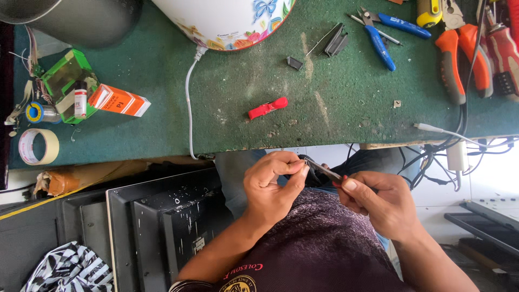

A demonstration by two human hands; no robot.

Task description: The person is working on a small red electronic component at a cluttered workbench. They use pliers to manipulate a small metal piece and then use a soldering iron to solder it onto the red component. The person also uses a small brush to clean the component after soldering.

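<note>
Ur left hand (270,186) fingers pinched shut on tiny part at tool tip, ctr frame over lap. Right hand (378,203) closed round thin tool (324,169). Risk: tip slips, pricks fingertip; part drops off counter (243,108) edge.

what the left hand (273,186) pinches is too small to tell. the right hand (378,203) hides the slim tool's (324,170) handle. the top edge cuts off the flowered white appliance (227,16), grey pot (81,19) and orange pliers (459,48).
</note>
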